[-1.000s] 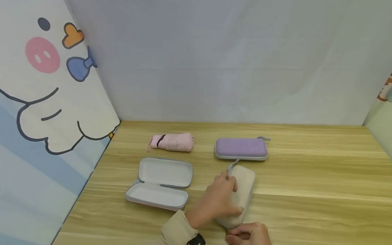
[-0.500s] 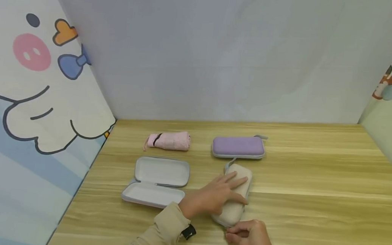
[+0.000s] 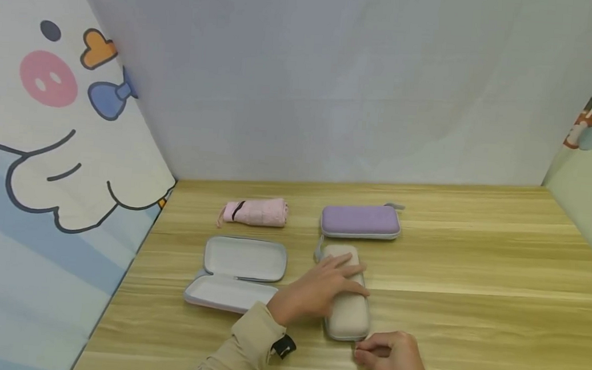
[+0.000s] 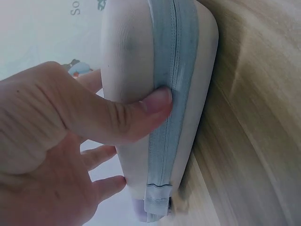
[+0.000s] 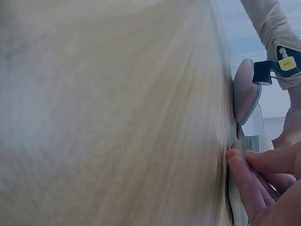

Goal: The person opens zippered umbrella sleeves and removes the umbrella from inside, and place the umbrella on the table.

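Note:
A closed beige case (image 3: 348, 317) with a grey-blue zipper band (image 4: 175, 70) lies lengthwise on the table. My left hand (image 3: 314, 292) holds it from the left, fingers spread across its top; in the left wrist view the thumb of that hand (image 4: 70, 117) presses on the zipper band. At the near right corner my right hand (image 3: 394, 358) pinches something small, largely hidden by the fingertips. The right wrist view shows this hand (image 5: 270, 183) with thumb and forefinger together against the case end (image 5: 251, 142). A fabric tab (image 3: 319, 249) sticks out at the far end.
Left of the beige case lies an open case (image 3: 244, 259) with a pale interior. Behind are a folded pink umbrella (image 3: 260, 212) and a closed purple case (image 3: 360, 221). A pale curtain (image 3: 353, 97) hangs behind the wooden table (image 3: 483, 313).
The beige case has turned from slanting to nearly straight, its far end moving left. My left fingers have spread across its top, and my right hand has shifted slightly right, still pinching.

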Demonstrator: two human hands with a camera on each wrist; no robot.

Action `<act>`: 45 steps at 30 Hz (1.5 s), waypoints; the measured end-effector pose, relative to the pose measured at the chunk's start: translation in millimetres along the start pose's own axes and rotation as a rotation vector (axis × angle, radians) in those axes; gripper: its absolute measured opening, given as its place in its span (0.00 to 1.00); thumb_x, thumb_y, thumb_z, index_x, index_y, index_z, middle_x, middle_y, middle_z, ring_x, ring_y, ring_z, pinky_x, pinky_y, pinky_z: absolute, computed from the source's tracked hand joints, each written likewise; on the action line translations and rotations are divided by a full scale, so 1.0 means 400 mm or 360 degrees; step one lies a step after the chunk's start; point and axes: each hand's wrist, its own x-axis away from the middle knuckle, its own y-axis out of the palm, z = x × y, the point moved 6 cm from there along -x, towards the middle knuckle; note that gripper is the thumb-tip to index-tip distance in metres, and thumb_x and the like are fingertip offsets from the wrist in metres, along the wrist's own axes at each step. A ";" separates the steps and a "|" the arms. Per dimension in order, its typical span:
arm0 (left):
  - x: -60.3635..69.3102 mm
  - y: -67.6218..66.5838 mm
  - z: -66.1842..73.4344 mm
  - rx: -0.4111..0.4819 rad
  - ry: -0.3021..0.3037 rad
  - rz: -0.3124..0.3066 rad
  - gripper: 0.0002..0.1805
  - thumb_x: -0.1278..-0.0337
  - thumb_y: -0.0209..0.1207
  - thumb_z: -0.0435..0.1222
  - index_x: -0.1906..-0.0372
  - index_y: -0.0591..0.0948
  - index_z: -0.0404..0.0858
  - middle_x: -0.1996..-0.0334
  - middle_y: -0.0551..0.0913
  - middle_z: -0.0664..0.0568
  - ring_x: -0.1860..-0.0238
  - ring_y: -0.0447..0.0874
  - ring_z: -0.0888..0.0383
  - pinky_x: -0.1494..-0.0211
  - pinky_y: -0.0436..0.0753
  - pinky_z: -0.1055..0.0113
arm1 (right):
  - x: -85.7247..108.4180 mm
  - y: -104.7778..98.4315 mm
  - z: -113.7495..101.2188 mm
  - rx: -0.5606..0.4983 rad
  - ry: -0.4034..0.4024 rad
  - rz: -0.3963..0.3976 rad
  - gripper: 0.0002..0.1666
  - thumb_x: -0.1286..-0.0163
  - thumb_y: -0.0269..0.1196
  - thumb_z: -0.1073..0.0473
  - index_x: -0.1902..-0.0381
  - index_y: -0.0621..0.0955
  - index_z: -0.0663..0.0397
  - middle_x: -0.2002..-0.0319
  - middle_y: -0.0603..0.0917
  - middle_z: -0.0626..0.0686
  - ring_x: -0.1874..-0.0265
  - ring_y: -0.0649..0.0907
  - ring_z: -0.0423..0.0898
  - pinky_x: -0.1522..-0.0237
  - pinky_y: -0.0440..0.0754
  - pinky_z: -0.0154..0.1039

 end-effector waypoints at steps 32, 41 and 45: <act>0.003 0.000 -0.023 0.0031 -0.0274 0.0249 0.43 0.79 0.80 0.36 0.44 0.77 0.56 0.39 0.71 0.57 0.36 0.60 0.53 0.42 0.62 0.39 | -0.004 -0.005 0.018 -0.0002 0.0061 0.0051 0.05 0.46 0.70 0.69 0.72 0.84 0.67 0.75 0.85 0.56 0.77 0.85 0.44 0.73 0.83 0.33; 0.005 -0.006 -0.023 0.0017 -0.0323 0.0292 0.43 0.81 0.80 0.40 0.45 0.77 0.54 0.42 0.73 0.59 0.39 0.63 0.55 0.45 0.65 0.40 | -0.006 -0.003 0.018 -0.0023 0.0087 0.0073 0.05 0.48 0.70 0.70 0.72 0.84 0.68 0.75 0.85 0.57 0.77 0.85 0.44 0.73 0.83 0.33; 0.006 -0.005 -0.026 0.0013 -0.0357 0.0312 0.44 0.83 0.80 0.42 0.45 0.77 0.54 0.43 0.74 0.61 0.41 0.65 0.55 0.47 0.67 0.41 | -0.005 -0.003 0.019 -0.0023 0.0108 0.0089 0.05 0.48 0.70 0.70 0.73 0.84 0.68 0.75 0.85 0.56 0.77 0.85 0.44 0.74 0.82 0.33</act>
